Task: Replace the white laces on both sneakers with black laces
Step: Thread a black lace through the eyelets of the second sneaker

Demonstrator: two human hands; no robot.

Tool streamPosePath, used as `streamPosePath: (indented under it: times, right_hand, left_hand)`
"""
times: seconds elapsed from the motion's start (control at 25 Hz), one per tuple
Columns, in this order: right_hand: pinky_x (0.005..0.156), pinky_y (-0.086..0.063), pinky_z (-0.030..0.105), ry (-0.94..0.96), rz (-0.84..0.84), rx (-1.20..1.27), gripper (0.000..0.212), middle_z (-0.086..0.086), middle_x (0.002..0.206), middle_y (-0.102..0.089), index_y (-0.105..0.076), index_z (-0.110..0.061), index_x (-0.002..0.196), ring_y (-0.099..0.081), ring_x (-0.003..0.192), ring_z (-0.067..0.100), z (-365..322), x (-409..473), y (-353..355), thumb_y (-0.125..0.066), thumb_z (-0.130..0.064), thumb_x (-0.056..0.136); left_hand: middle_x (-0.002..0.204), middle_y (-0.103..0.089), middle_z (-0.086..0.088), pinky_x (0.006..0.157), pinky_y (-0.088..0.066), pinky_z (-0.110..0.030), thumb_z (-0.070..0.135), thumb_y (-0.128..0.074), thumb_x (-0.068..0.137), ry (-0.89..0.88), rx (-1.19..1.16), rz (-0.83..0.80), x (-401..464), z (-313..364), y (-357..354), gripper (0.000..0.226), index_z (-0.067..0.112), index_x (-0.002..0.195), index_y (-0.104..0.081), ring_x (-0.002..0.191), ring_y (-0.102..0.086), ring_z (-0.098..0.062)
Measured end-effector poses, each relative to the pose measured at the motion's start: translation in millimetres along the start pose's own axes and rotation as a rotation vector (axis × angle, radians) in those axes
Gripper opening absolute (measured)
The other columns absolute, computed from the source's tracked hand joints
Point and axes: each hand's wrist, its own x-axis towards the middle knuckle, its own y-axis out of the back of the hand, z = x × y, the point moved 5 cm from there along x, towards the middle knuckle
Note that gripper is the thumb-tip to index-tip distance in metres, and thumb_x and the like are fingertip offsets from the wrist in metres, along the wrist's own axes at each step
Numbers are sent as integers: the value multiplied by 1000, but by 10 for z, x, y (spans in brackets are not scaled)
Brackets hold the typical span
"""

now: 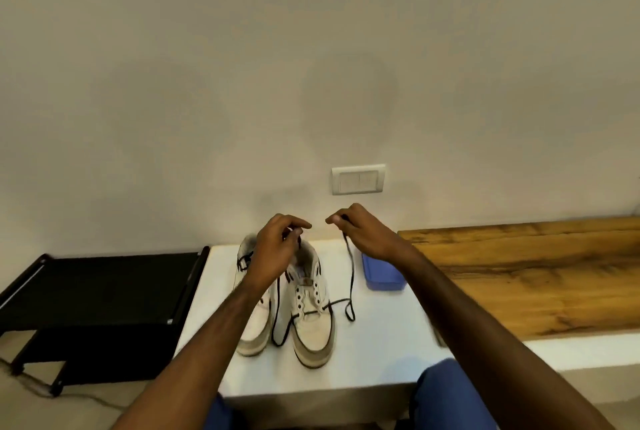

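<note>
- Left hand and right hand each pinch one end of a black lace.
- Below both grips, the lace crosses the right sneaker on the white bench.

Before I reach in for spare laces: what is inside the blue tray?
I cannot tell. The right hand and its forearm cover the far part of the blue tray; the near part shows only blue surface, with no laces visible.
</note>
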Motion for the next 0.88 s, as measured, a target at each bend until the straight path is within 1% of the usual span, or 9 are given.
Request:
streamPosePath:
  times: [0.08,0.12,0.2,0.28,0.36,0.52,0.64,0.72,0.88]
  right_hand:
    - [91,-44,32,66,44,-75,39,8,108,-57,-66,-13,128,-54,105,21,-394,-14,316,-40,-34,108]
    - [85,-46,28,72,52,-59,37,5,105,-60,-66,-11,126,-57,99,17,-566,-33,449,-41,-32,108]
    - [64,-42,19,50,48,144,30,-5,82,-58,-66,-12,120,-54,72,7,-897,-111,705,-43,-27,108]
    - [53,-32,21,29,68,399,25,-4,69,-43,-65,-11,115,-37,57,7,-1133,-158,898,-43,-19,108]
    - [56,-32,25,78,86,546,25,0,69,-41,-66,-5,111,-37,57,9,-1366,-202,1066,-42,-12,107]
    - [75,-49,26,192,54,737,24,6,85,-64,-71,-5,114,-65,81,16,-1753,-325,1302,-50,-3,101]
    - [95,-51,34,256,-47,877,47,16,106,-70,-65,3,125,-69,104,26,-1923,-399,1383,-35,15,91]
    - [101,-52,35,278,-51,805,53,19,114,-71,-62,4,128,-69,110,30,-1980,-437,1406,-31,20,89]
    - [93,-57,32,345,83,622,32,17,106,-75,-68,0,121,-74,101,27,-2010,-452,1411,-53,11,95]
  left_hand:
    - [95,-74,6,77,-50,-19,0,-63,95,12,-179,52,132,403,271,24,20,94,-76,85,-68,-8]
    - [94,-76,3,77,-53,-25,-2,-64,94,6,-263,71,175,568,379,23,17,93,-76,85,-71,-13]
    - [93,-77,-4,78,-58,-32,-8,-63,93,-45,-393,128,215,953,612,21,10,95,-74,87,-74,-21]
    - [97,-77,-9,81,-59,-33,-12,-62,92,-74,-491,164,227,1246,751,21,4,100,-72,93,-75,-24]
    - [103,-76,-11,85,-60,-32,-14,-63,90,-106,-548,189,201,1521,893,24,2,106,-70,96,-75,-24]
    - [106,-76,-9,88,-59,-30,-11,-71,85,-147,-575,228,159,1873,1114,32,6,112,-70,96,-76,-23]
    - [101,-77,-5,85,-61,-30,-10,-75,82,-136,-572,279,113,1984,1224,36,12,111,-71,93,-76,-17]
    - [102,-77,-5,86,-61,-32,-9,-76,82,-131,-575,312,105,2026,1292,37,13,111,-71,93,-75,-17]
    - [108,-75,-9,90,-59,-38,-11,-75,81,-143,-607,346,92,2099,1369,38,9,113,-70,93,-76,-25]
